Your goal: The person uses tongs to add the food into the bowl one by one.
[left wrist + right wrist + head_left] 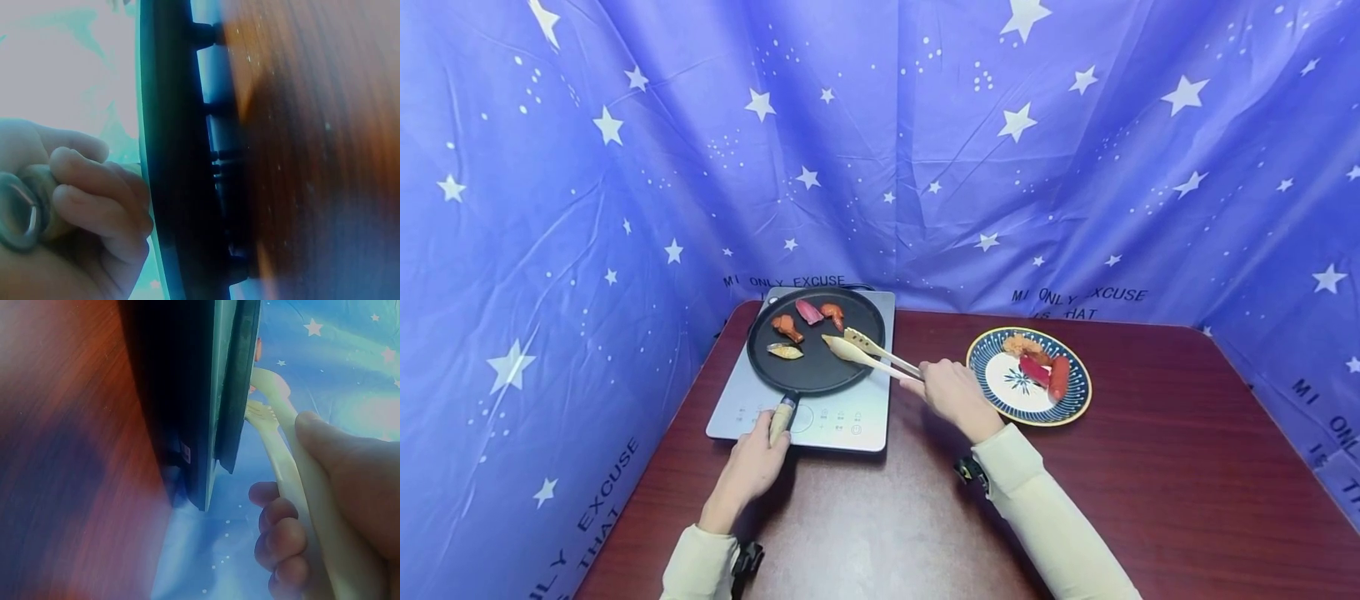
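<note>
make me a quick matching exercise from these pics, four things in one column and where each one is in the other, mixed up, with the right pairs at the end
Things
1. tongs
2. pan
3. plate
4. sausage

Places
A. on top of the cooker
B. lying on the plate
C. held in the right hand
D. directly on the table

Right pairs: 1-C, 2-A, 3-D, 4-B

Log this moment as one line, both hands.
left hand: grips pan handle | right hand: holds tongs, tips over pan | pan: on cooktop, four food pieces inside
</note>
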Motion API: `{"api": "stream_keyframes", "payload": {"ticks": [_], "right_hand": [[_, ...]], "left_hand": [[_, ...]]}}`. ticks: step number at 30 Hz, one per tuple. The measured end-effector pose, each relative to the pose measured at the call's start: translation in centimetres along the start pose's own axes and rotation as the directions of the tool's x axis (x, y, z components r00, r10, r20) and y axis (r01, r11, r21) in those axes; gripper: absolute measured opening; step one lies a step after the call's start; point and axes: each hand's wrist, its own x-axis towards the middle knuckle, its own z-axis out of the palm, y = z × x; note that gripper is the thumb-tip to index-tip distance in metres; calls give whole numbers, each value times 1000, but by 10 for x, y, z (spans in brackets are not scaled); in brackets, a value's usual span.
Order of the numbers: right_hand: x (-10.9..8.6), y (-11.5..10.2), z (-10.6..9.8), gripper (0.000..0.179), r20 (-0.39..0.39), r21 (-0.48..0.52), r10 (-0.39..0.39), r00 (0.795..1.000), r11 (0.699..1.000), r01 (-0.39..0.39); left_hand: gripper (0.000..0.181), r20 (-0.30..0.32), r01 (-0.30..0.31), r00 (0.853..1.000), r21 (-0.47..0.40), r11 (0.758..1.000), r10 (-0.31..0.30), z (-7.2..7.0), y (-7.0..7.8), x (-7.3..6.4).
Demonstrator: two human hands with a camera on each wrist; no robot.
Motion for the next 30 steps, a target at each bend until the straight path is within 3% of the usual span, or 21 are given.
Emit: {"api": "stream_keyframes", "payload": {"ticks": [22, 30], "right_hand": [[12, -3, 1, 45, 4, -25, 22, 1000, 999, -22], [16, -3, 2, 48, 4, -36, 33, 999, 999, -33]], "left_hand": [[39, -3, 14, 1000, 13, 1000, -14, 1, 0, -1], [37, -22, -15, 1000, 2, 1000, 15, -1, 2, -1]]}}
